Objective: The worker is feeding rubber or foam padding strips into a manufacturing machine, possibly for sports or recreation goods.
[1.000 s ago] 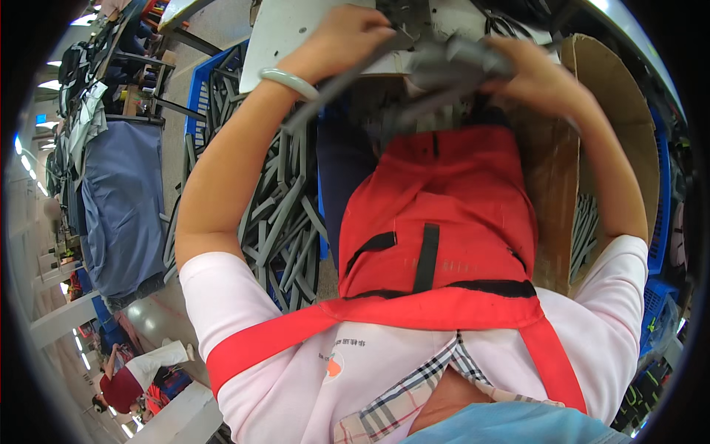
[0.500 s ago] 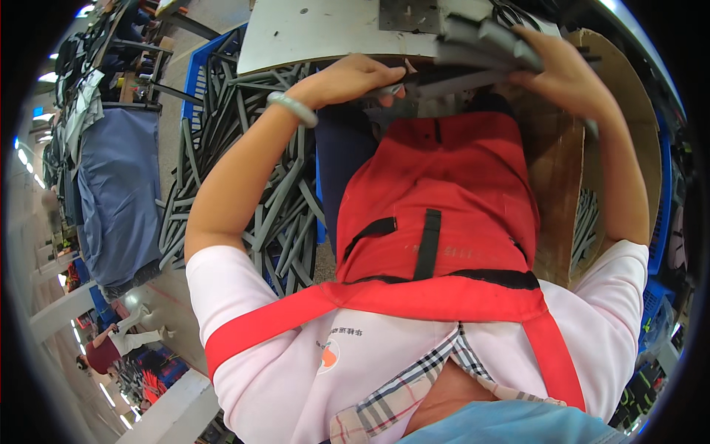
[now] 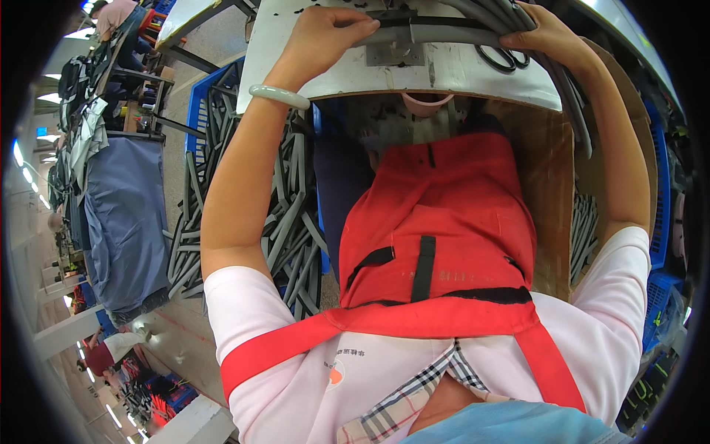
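My left hand [image 3: 329, 38] is closed, thumb and fingertips pinching the end of a grey foam-like strip [image 3: 452, 34] with a black band along it. The strip lies across the worktable over a metal plate [image 3: 396, 55]. At the strip's other end, my right hand [image 3: 549, 35] grips a bundle of long grey strips [image 3: 568, 96], which bend over the table edge and hang down beside my forearm. Black-handled scissors [image 3: 497, 61] lie on the tabletop close to my right hand. The fingers' far sides are partly hidden.
The white worktable [image 3: 333, 83] has a curved front edge. A blue crate [image 3: 194, 111] heaped with grey strips [image 3: 285, 214] stands to the left. On the right, a cardboard box [image 3: 551, 185] has more strips beside it. A pink bowl [image 3: 427, 103] shows beneath the table edge.
Both hands have moved up and away from my lap onto the tabletop. The strip now stretches across the metal plate, and the scissors and pink bowl have come into view.
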A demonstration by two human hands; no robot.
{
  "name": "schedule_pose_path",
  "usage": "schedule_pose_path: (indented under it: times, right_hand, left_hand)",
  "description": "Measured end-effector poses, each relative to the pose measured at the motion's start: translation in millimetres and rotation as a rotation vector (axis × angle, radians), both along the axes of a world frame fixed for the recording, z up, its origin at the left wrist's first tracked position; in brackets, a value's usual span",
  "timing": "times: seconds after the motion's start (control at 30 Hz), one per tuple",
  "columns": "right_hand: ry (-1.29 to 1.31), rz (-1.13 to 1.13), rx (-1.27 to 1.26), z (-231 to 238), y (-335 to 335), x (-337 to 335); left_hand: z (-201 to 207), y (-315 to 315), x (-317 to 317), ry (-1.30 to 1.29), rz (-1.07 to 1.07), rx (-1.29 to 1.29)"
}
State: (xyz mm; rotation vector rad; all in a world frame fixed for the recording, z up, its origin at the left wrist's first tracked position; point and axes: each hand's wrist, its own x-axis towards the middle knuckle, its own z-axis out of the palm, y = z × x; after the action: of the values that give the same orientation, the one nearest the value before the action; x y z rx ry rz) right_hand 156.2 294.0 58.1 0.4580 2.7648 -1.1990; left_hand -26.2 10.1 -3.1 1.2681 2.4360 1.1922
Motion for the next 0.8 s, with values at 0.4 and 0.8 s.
schedule_pose_path:
  times: [0.4, 0.8]
  right_hand:
    - [0.082, 0.007, -0.190, -2.5, 11.0, -19.4]
    - [0.119, 0.053, -0.224, -11.2, 30.1, -25.6]
  left_hand:
    - [15.2, 13.2, -6.8, -0.194, 0.064, 0.014]
    - [4.9, 18.6, -7.9, -0.218, 0.092, 0.118]
